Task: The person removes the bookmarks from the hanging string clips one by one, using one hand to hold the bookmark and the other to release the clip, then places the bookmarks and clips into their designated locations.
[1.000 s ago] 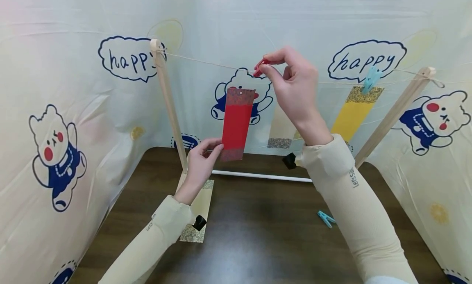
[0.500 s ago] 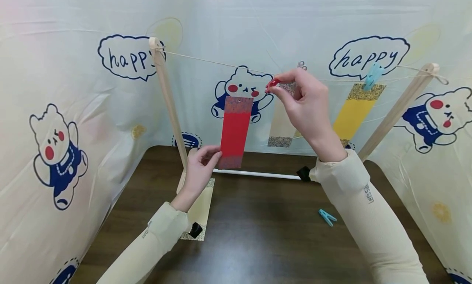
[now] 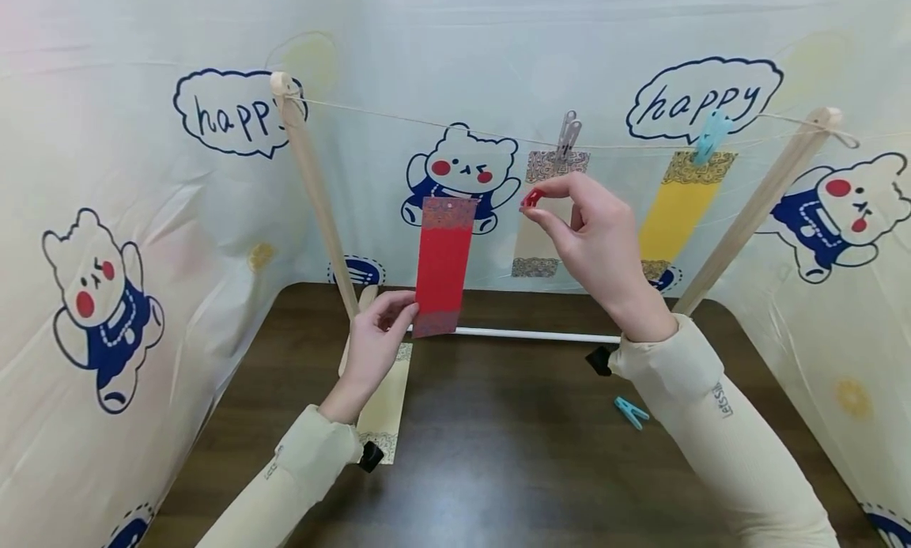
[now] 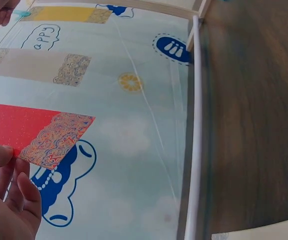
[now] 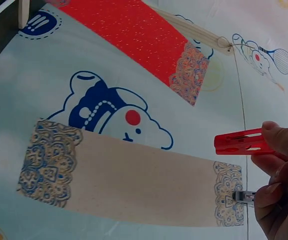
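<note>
Left hand (image 3: pixel 373 334) pinching red card (image 3: pixel 443 267), right hand (image 3: pixel 601 243) red clothespin (image 5: pixel 241 143), "happy" lettering (image 3: pixel 701 101)

Red card (image 5: pixel 134 37) stiff paper by its look, smooth with pale flecks, ends patterned; beige card (image 5: pixel 144 182) plainer and matt, yellow card (image 3: pixel 679 216) likewise smooth paper. Red clothespin (image 5: pixel 238 143) shiny plastic, blue clothespin (image 3: pixel 630 413) plastic too, grey clip (image 5: pixel 238 196) metallic-looking with a dull shine. Posts (image 3: pixel 313 184) pale bare wood, matt; string (image 3: pixel 398 117) fibrous; tabletop (image 3: pixel 498 421) dark wood-grain with soft sheen; backdrop (image 3: pixel 498 58) thin, creased sheeting; sleeves (image 3: pixel 719 429) matt cloth.
</note>
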A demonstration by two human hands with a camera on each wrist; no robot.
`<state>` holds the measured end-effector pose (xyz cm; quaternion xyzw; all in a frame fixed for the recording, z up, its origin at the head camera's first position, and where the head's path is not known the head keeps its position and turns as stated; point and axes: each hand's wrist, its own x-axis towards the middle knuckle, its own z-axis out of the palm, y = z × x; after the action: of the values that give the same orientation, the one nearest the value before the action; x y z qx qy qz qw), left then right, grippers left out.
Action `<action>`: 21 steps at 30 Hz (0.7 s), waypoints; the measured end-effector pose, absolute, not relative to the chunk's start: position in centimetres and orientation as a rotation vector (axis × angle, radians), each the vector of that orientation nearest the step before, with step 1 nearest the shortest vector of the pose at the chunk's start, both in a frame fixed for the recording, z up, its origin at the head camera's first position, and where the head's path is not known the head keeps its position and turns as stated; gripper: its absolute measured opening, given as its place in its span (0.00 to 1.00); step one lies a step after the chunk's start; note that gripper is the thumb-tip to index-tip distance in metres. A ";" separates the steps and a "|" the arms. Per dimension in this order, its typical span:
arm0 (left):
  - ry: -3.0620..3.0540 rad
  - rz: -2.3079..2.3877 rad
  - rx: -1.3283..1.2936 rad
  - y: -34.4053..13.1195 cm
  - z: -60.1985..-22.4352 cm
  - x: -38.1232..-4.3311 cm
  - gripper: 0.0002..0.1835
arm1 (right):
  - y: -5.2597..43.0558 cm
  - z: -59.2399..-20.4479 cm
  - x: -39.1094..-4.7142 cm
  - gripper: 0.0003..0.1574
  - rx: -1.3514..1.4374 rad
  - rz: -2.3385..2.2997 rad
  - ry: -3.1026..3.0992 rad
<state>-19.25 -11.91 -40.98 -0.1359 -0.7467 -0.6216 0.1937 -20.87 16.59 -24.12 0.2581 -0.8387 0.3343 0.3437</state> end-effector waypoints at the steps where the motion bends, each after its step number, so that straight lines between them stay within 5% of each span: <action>1: -2.100 -1.733 -0.375 -12.1 -41.1 -19.1 0.09 | 16.7 -24.3 -20.7 0.18 0.669 0.865 -2.189; 21: -2.177 -1.625 -0.403 -13.5 -42.8 -17.4 0.09 | 19.2 -28.2 -18.6 0.22 0.652 0.826 -2.259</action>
<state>-17.41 -13.53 -42.82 -0.1440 -0.7771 -0.5803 0.1963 -18.57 19.18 -28.18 0.2480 -0.8591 0.3143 0.3188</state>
